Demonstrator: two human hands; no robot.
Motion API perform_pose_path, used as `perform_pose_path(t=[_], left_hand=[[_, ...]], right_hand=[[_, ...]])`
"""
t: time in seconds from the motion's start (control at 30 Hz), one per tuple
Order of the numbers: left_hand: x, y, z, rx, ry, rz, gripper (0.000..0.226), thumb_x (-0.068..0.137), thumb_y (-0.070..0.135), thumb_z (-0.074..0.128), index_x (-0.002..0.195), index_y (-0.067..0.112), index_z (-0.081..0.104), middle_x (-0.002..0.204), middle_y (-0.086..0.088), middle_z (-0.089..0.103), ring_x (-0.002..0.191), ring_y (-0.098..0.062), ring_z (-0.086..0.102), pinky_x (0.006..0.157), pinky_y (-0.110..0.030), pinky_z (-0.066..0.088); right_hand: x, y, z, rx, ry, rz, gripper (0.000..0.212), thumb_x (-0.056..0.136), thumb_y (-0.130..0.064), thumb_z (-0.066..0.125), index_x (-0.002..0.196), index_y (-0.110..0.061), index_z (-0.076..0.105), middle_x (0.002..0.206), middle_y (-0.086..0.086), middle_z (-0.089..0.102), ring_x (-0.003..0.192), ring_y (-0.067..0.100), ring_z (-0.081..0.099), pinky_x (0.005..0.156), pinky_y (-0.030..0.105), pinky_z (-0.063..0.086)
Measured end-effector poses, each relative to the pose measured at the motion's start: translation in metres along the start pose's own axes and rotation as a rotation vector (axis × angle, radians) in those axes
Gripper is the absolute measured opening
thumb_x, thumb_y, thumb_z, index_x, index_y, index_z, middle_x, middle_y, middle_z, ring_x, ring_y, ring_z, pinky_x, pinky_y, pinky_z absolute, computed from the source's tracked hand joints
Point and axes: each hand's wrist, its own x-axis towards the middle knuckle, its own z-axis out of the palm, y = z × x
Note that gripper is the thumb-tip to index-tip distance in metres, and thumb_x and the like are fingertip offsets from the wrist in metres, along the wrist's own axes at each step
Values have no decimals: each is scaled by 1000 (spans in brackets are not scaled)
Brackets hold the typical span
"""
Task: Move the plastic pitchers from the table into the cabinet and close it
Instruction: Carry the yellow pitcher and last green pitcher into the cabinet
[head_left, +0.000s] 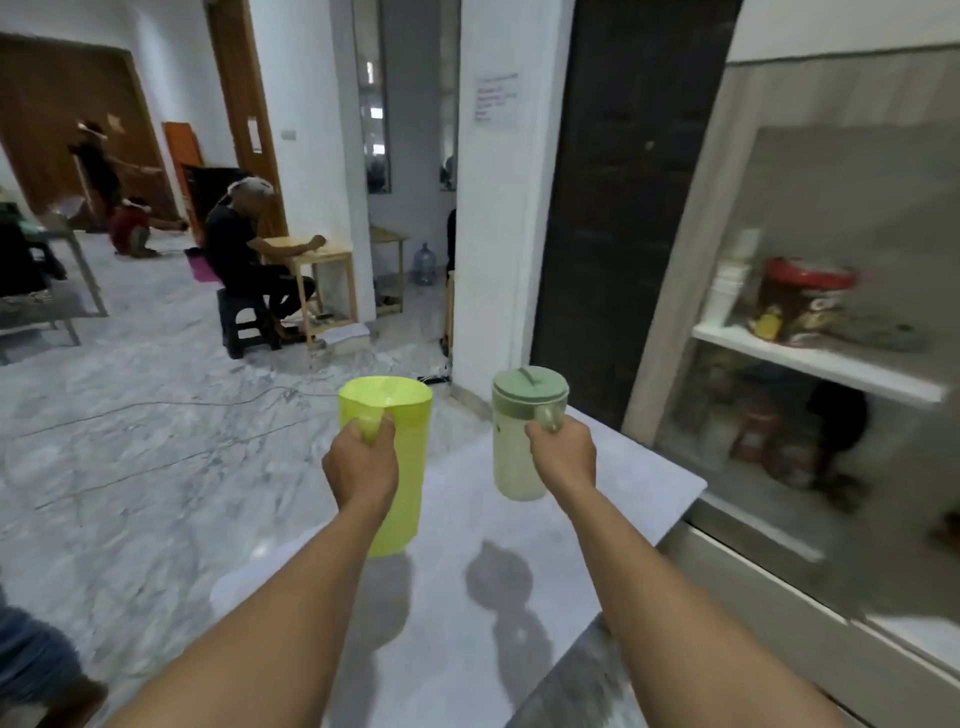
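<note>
My left hand (361, 467) grips the handle of a lime-green plastic pitcher (402, 467) without a lid, held upright above the grey table (623, 483). My right hand (561, 452) grips the handle of a pale, translucent pitcher (511, 457) with a sage-green lid, also lifted off the table; both cast shadows on the tabletop. The cabinet (810, 364) stands at the right with a glass front; its white shelf (826, 364) holds a red-lidded tub and stacked white cups. The view is blurred, so I cannot tell whether its door is open.
A dark panel (623, 208) and a white pillar (498, 234) stand beyond the table. On the marble floor to the left, a seated person works at a small wooden table (322, 260), with cables trailing across the floor. Other people are further back.
</note>
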Motion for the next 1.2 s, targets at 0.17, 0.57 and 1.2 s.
perform_pose_path(t=[0.17, 0.57, 1.2], left_hand=[[-47, 81, 21, -39, -152, 181, 43, 91, 40, 60, 68, 4, 55, 82, -22, 65, 83, -41, 60, 69, -40, 41], [-213, 231, 94, -254, -504, 426, 43, 96, 40, 50, 86, 1, 66, 92, -21, 68, 88, -40, 62, 73, -39, 44], [-494, 389, 246, -432, -721, 546, 44, 95, 40, 50, 71, 4, 59, 74, -11, 58, 73, -30, 53, 67, -36, 37]], right_hand=[[-34, -29, -102, 33, 241, -29, 15, 79, -22, 60, 69, -11, 63, 71, 10, 66, 65, 25, 59, 56, 29, 40], [-116, -37, -336, 4, 699, -34, 19, 84, -30, 63, 86, -13, 71, 85, 7, 71, 78, 25, 64, 63, 28, 44], [-158, 41, -653, -40, 945, 60, 16, 86, -27, 61, 83, -12, 65, 82, 5, 68, 77, 22, 62, 52, 24, 35]])
